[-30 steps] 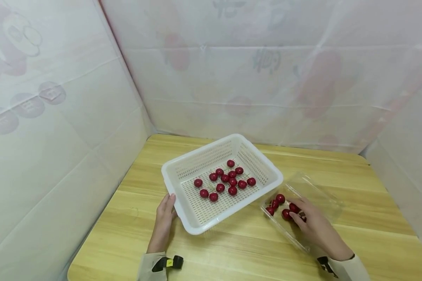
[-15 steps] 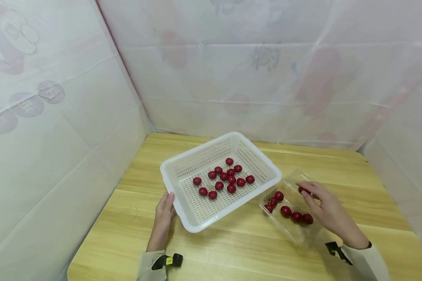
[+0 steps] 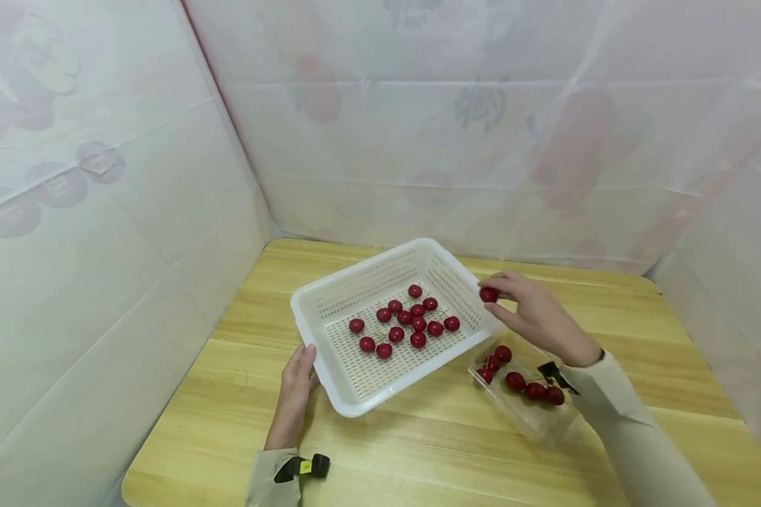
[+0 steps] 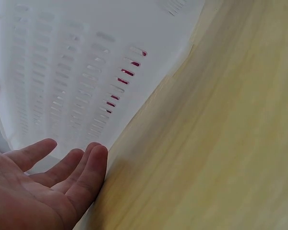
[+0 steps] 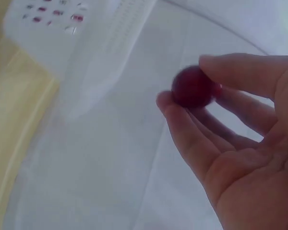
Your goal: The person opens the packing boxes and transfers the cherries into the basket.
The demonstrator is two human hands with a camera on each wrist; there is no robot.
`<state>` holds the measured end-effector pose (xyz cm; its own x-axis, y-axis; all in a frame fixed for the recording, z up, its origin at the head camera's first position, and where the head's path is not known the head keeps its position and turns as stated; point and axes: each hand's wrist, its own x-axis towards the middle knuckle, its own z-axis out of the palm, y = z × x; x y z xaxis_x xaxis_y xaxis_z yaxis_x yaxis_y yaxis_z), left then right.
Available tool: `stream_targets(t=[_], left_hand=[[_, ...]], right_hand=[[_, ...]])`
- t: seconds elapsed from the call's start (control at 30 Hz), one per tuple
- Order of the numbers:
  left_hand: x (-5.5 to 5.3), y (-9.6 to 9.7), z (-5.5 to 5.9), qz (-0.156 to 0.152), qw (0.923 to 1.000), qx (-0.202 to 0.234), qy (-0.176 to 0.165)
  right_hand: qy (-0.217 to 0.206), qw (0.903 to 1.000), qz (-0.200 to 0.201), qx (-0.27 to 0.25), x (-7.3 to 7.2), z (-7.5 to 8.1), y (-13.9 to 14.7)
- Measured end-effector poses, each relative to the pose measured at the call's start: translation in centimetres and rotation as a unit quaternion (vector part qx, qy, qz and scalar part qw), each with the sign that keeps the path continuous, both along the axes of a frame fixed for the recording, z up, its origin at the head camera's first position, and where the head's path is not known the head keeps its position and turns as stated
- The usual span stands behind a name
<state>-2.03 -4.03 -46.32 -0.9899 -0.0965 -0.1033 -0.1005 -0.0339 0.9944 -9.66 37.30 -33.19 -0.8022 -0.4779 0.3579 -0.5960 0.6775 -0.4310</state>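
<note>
My right hand (image 3: 539,315) pinches a dark red cherry (image 5: 194,87) between thumb and fingertips, at the right rim of a white plastic basket (image 3: 390,394). Several red cherries (image 3: 396,334) with thin stems lie spread over the basket's perforated floor. At the basket's left end, my left hand (image 3: 297,384) holds the rim, thumb on top and fingers against the outer wall. The left wrist view shows those fingers (image 4: 89,177) low beside the slotted wall, close to the tabletop. Below my right forearm, a clear plastic box (image 3: 516,415) contains several more cherries (image 3: 516,382).
The light wooden table (image 3: 228,415) carries both containers, the clear box to the right of the basket. Pale printed sheets (image 3: 450,141) hang as walls behind and on both sides of the table.
My right hand has picked a cherry out of the clear box and carried it up and left to the basket's right rim. The left hand stays at the basket's left end.
</note>
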Motion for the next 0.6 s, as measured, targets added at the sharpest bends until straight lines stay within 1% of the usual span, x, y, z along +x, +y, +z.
stream_targets(t=[0.17, 0.33, 0.47, 0.6], left_hand=[[-0.1, 0.1, 0.1, 0.000, 1.0000, -0.005, 0.000], [0.0, 0.0, 0.2, 0.001, 1.0000, -0.007, -0.001], [0.0, 0.0, 0.3, 0.000, 1.0000, -0.008, 0.000], [0.0, 0.1, 0.3, 0.005, 0.9999, -0.011, -0.003]], right_hand=[[-0.043, 0.9977, 0.030, 0.044, -2.0, -0.5, -3.5], [-0.082, 0.9915, 0.056, 0.084, -3.5, -1.4, -6.9], [-0.105, 0.9862, 0.065, 0.110, -4.4, -2.3, -8.9], [-0.156, 0.9771, 0.070, 0.126, -4.9, -3.3, -10.4]])
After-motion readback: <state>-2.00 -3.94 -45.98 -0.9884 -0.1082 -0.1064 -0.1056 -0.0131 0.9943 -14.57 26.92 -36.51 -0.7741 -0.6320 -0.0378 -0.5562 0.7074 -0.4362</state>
